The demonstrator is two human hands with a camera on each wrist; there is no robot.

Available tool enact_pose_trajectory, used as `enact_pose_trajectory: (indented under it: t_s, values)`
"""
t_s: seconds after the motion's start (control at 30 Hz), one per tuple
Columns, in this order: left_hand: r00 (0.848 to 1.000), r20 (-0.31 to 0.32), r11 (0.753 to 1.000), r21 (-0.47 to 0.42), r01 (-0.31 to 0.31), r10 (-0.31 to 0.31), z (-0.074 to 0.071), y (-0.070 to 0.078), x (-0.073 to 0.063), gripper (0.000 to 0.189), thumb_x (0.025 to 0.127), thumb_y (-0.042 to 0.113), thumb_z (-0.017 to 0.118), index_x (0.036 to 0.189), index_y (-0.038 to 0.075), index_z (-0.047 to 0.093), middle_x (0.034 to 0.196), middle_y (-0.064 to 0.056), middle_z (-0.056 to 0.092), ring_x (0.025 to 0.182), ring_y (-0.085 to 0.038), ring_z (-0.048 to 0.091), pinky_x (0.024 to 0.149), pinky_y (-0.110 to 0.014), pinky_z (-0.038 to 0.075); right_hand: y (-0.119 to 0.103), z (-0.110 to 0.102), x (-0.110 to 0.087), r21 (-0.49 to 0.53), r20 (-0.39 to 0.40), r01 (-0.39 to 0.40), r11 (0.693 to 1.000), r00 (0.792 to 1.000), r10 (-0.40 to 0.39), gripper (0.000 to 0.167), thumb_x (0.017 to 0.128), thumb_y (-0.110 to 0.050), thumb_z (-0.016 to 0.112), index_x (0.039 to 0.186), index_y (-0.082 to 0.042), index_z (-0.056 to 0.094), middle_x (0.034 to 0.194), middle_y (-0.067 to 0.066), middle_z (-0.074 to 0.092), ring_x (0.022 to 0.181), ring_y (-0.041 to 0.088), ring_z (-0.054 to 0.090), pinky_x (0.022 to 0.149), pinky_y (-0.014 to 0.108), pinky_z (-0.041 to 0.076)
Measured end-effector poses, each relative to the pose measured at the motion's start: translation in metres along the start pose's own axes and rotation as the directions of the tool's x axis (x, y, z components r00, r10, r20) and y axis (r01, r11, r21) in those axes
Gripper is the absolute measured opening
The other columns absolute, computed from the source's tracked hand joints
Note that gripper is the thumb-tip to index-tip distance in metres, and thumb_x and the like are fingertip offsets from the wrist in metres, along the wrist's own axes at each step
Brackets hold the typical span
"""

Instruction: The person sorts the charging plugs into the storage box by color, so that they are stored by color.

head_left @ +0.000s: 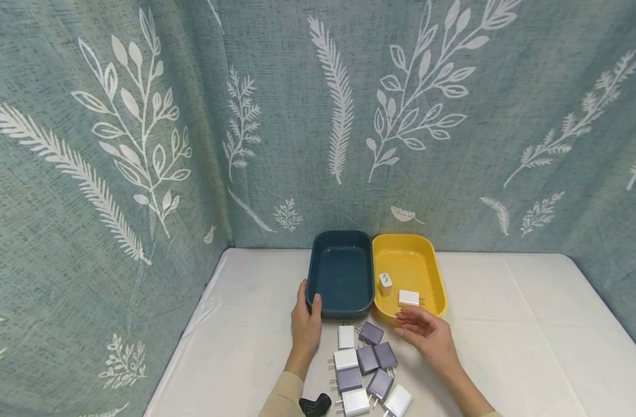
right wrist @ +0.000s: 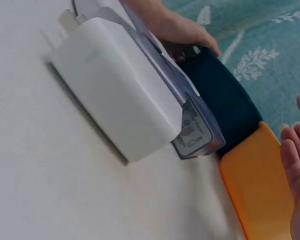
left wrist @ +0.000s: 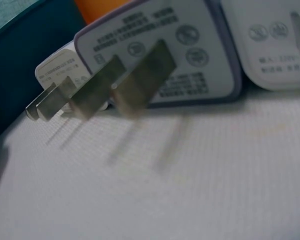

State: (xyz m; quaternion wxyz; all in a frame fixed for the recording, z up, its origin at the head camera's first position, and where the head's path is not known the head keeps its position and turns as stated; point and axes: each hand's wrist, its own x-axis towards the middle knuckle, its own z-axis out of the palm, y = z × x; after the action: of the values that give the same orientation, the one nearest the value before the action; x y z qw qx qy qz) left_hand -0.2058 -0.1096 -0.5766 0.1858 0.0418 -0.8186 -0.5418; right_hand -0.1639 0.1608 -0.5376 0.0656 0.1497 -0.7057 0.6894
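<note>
My left hand (head_left: 306,324) holds the front left corner of the dark blue bin (head_left: 344,313), its thumb at the front rim and its fingers along the outer side. Over the front edge of the yellow bin (head_left: 437,284), my right hand (head_left: 427,336) hovers with fingers loosely extended and nothing between them. Just beyond those fingertips, a white charger plug (head_left: 409,298) lies inside the yellow bin. Another white charger (head_left: 384,284) stands near that bin's left wall. The blue bin has nothing inside.
Several white chargers (head_left: 355,402) and purple-grey chargers (head_left: 349,379) lie grouped on the white tabletop (head_left: 516,347) before the bins, metal prongs sticking out. A small black object (head_left: 315,405) sits by the left sleeve. Behind the bins hangs a patterned green curtain (head_left: 292,116).
</note>
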Motion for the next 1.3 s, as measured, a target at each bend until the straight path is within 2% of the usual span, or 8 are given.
enact_pose_trajectory:
  t_s: [0.23,0.37,0.5,0.6,0.9,1.0,1.17,1.3]
  values:
    - [1.0,0.008,1.0,-0.003,0.005,-0.005,0.0,0.002,0.0,0.057,0.103,0.035,0.044,0.152,0.01,0.03,0.155,-0.008,0.039,0.144,-0.026,0.037,0.119,-0.046,0.029,0.008,-0.002,-0.012,0.022,0.063,0.038,0.999,0.997,-0.039,0.039,0.077,0.014,0.071,0.112,0.02,0.056,0.103,0.022,0.071,0.093,0.008,0.071,0.08,0.021,0.058]
    - [1.0,0.009,1.0,-0.006,0.005,-0.005,-0.001,0.003,0.0,0.057,0.103,0.034,0.045,0.152,0.01,0.03,0.155,-0.008,0.039,0.144,-0.026,0.037,0.119,-0.046,0.029,0.011,-0.004,-0.017,0.05,0.1,0.014,0.999,0.995,-0.019,0.042,0.077,0.012,0.072,0.114,0.02,0.055,0.104,0.025,0.07,0.093,0.007,0.07,0.081,0.022,0.058]
    - [1.0,0.005,1.0,-0.001,0.003,-0.003,-0.001,0.001,0.001,0.057,0.103,0.034,0.045,0.152,0.01,0.031,0.155,-0.008,0.04,0.144,-0.026,0.037,0.119,-0.045,0.029,0.014,-0.005,-0.021,0.097,0.178,0.038,0.995,0.982,-0.055,0.044,0.077,0.013,0.07,0.116,0.022,0.052,0.106,0.028,0.067,0.096,0.008,0.07,0.083,0.023,0.058]
    - [1.0,0.004,1.0,0.0,0.0,0.0,-0.001,0.0,0.001,0.057,0.103,0.034,0.045,0.152,0.011,0.031,0.155,-0.008,0.04,0.144,-0.025,0.037,0.119,-0.045,0.029,0.017,-0.005,-0.026,0.143,0.222,0.054,0.988,0.971,-0.085,0.045,0.077,0.014,0.069,0.116,0.025,0.049,0.108,0.023,0.069,0.098,0.01,0.069,0.084,0.024,0.058]
    - [1.0,-0.001,1.0,-0.002,-0.015,0.015,-0.001,0.0,0.0,0.056,0.103,0.034,0.045,0.151,0.009,0.031,0.154,-0.009,0.042,0.143,-0.026,0.039,0.119,-0.046,0.03,0.019,-0.011,-0.039,0.201,0.305,-0.081,0.976,0.952,0.016,0.049,0.08,0.009,0.069,0.118,0.028,0.045,0.111,0.008,0.071,0.099,0.01,0.069,0.086,0.026,0.057]
    - [1.0,-0.002,1.0,-0.001,-0.018,0.018,-0.001,0.001,0.0,0.056,0.102,0.033,0.045,0.151,0.009,0.031,0.154,-0.009,0.042,0.143,-0.027,0.039,0.118,-0.046,0.031,0.02,-0.015,-0.042,0.216,0.354,-0.119,0.969,0.935,0.036,0.051,0.081,0.009,0.068,0.121,0.028,0.042,0.113,0.005,0.071,0.101,0.01,0.069,0.088,0.025,0.057]
    - [1.0,0.0,1.0,0.0,-0.01,0.01,-0.001,0.002,0.0,0.056,0.103,0.033,0.045,0.152,0.01,0.031,0.154,-0.009,0.041,0.143,-0.026,0.038,0.119,-0.045,0.03,0.022,-0.019,-0.046,0.266,0.465,-0.162,0.95,0.885,0.021,0.05,0.082,0.011,0.065,0.122,0.028,0.041,0.116,0.001,0.071,0.104,0.01,0.068,0.09,0.025,0.056]
    - [1.0,-0.001,1.0,-0.005,-0.006,0.006,-0.001,0.003,0.0,0.056,0.102,0.033,0.046,0.152,0.01,0.031,0.154,-0.009,0.041,0.143,-0.026,0.038,0.119,-0.046,0.03,0.022,-0.02,-0.047,0.27,0.502,-0.209,0.94,0.864,0.048,0.049,0.082,0.01,0.066,0.123,0.025,0.044,0.116,0.0,0.071,0.104,0.009,0.068,0.09,0.025,0.056]
